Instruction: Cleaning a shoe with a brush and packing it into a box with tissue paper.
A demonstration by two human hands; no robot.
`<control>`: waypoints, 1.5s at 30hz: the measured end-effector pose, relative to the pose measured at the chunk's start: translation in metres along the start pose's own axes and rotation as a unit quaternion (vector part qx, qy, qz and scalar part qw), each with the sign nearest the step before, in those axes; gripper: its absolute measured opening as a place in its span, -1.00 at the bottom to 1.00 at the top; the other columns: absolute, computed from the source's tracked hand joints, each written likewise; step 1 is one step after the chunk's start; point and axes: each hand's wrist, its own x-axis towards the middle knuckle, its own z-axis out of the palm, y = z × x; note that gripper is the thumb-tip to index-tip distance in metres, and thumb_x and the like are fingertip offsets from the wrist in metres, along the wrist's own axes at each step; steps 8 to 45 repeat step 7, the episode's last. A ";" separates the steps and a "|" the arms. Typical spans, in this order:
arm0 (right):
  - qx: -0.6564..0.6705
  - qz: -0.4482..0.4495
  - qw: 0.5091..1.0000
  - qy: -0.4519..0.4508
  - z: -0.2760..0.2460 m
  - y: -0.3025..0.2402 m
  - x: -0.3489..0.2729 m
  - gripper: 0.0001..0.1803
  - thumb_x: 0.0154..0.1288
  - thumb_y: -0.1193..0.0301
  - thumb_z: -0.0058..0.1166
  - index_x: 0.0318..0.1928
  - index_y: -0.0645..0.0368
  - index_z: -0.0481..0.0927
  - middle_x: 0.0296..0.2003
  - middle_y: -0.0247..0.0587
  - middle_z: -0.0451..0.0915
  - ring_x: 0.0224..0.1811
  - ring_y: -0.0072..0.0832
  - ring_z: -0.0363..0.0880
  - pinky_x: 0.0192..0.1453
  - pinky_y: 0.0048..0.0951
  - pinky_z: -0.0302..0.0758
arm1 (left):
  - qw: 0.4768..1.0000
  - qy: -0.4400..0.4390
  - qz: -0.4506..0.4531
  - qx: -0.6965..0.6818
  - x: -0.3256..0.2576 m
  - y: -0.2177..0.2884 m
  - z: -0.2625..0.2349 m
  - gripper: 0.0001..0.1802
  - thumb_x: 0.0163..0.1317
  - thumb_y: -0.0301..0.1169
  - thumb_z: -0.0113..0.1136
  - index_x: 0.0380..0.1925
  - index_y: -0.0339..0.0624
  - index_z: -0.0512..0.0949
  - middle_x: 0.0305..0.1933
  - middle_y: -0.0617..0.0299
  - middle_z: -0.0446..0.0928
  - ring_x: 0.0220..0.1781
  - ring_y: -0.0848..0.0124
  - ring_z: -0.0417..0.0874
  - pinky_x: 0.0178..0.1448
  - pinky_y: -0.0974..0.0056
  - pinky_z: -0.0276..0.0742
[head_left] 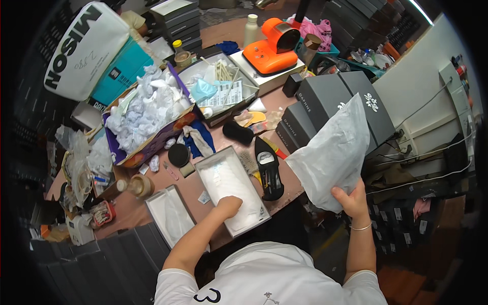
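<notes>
My right hand [352,201] grips the lower edge of a white sheet of tissue paper [333,152], lifted off to the right of the table. Over an open grey shoe box [256,226], my left hand [230,207] is closed, with its knuckles on the white tissue-wrapped bundle [223,178] inside. Whether its fingers pinch anything is hidden. Just right of the box lies a black shoe [268,170] with pale stuffing in its opening. A box lid [170,216] with white paper in it sits to the left.
A patterned carton heaped with crumpled white paper [145,109] stands at the back left. Behind are a tray of sticks and packets [218,84] and an orange machine [272,51]. Grey shoe boxes [325,94] are stacked at the right. A black brush [237,132] and round tin [178,155] lie mid-table.
</notes>
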 end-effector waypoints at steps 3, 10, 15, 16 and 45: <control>-0.008 -0.015 1.000 0.004 -0.035 -0.036 0.014 -0.24 0.09 0.32 0.31 0.23 0.42 0.27 0.08 -0.06 0.48 0.12 -0.35 0.45 0.25 -0.37 0.32 | 1.000 0.006 0.015 0.021 -0.002 -0.020 0.006 -0.85 0.08 -0.41 0.17 -0.33 -0.14 0.60 -0.29 -0.02 0.58 -0.19 0.01 0.61 -0.11 0.03 0.52; -0.038 -0.020 0.997 -0.065 -0.076 -0.054 0.093 -0.12 0.13 0.25 0.29 0.33 0.40 0.15 0.17 0.02 0.42 0.24 -0.30 0.40 0.35 -0.33 0.26 | 0.997 0.065 0.045 -0.002 -0.023 -0.012 -0.010 -0.80 0.07 -0.36 0.22 -0.28 -0.14 0.61 -0.27 -0.04 0.59 -0.19 0.01 0.62 -0.09 0.02 0.52; -0.038 -0.020 0.997 -0.065 -0.076 -0.054 0.093 -0.12 0.13 0.25 0.29 0.33 0.40 0.15 0.17 0.02 0.42 0.24 -0.30 0.40 0.35 -0.33 0.26 | 0.997 0.065 0.045 -0.002 -0.023 -0.012 -0.010 -0.80 0.07 -0.36 0.22 -0.28 -0.14 0.61 -0.27 -0.04 0.59 -0.19 0.01 0.62 -0.09 0.02 0.52; -0.038 -0.020 0.997 -0.065 -0.076 -0.054 0.093 -0.12 0.13 0.25 0.29 0.33 0.40 0.15 0.17 0.02 0.42 0.24 -0.30 0.40 0.35 -0.33 0.26 | 0.997 0.065 0.045 -0.002 -0.023 -0.012 -0.010 -0.80 0.07 -0.36 0.22 -0.28 -0.14 0.61 -0.27 -0.04 0.59 -0.19 0.01 0.62 -0.09 0.02 0.52; -0.038 -0.020 0.997 -0.065 -0.076 -0.054 0.093 -0.12 0.13 0.25 0.29 0.33 0.40 0.15 0.17 0.02 0.42 0.24 -0.30 0.40 0.35 -0.33 0.26 | 0.997 0.065 0.045 -0.002 -0.023 -0.012 -0.010 -0.80 0.07 -0.36 0.22 -0.28 -0.14 0.61 -0.27 -0.04 0.59 -0.19 0.01 0.62 -0.09 0.02 0.52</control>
